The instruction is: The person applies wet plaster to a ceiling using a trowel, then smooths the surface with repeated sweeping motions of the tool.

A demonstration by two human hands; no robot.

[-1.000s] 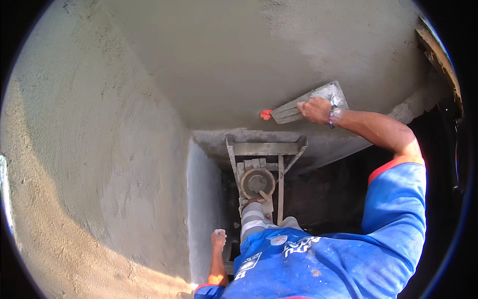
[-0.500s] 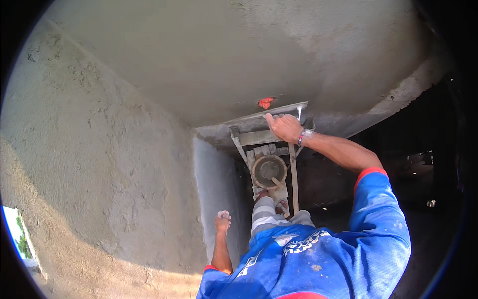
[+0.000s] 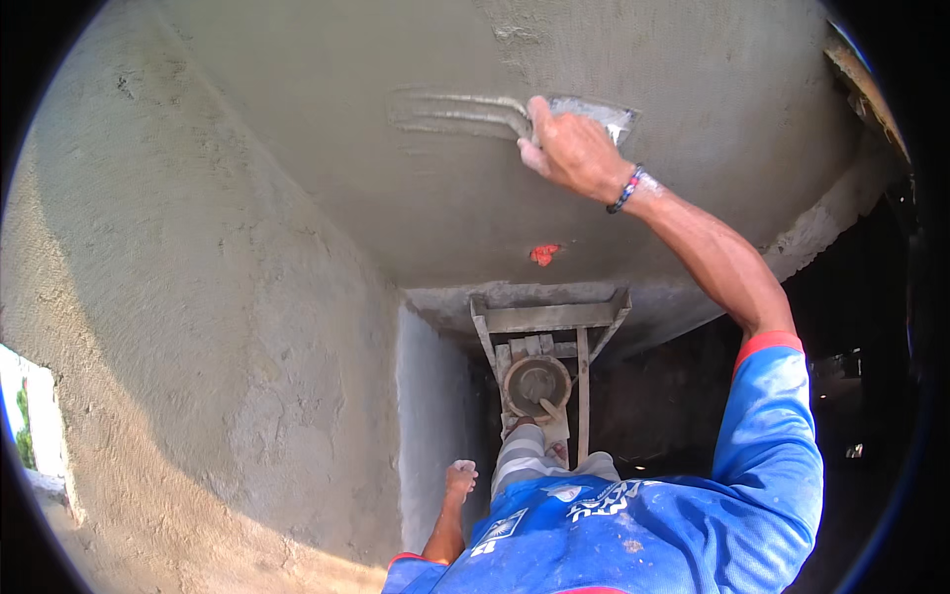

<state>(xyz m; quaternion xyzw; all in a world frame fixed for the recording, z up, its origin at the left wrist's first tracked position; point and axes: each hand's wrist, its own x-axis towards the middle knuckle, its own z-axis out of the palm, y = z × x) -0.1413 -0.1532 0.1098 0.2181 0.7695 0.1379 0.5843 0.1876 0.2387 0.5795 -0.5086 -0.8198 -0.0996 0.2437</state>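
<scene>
My right hand [image 3: 579, 153] grips a flat trowel [image 3: 604, 116] held against the grey plastered surface [image 3: 317, 109], with short wet ridges of plaster just left of it. An orange-red lump [image 3: 543, 254] sticks out of the plaster below the hand. My left hand [image 3: 460, 477] hangs low beside the pale side wall, fingers curled and whitened; I cannot make out whether it holds anything. Below, a round bucket [image 3: 511, 388] of grey mortar, with a handle-like piece sticking from it, sits on boards by my feet.
A wooden frame [image 3: 549, 319] rises around the boards and bucket. The rough side wall [image 3: 218, 327] fills the left, with a bright opening [image 3: 20, 416] at the far left. A broken board edge [image 3: 871, 89] is at upper right, above a dark space.
My right hand and trowel first moved down-left past the orange lump, then up to higher on the plaster, where ridges now show. My left hand stays low, slightly shifted.
</scene>
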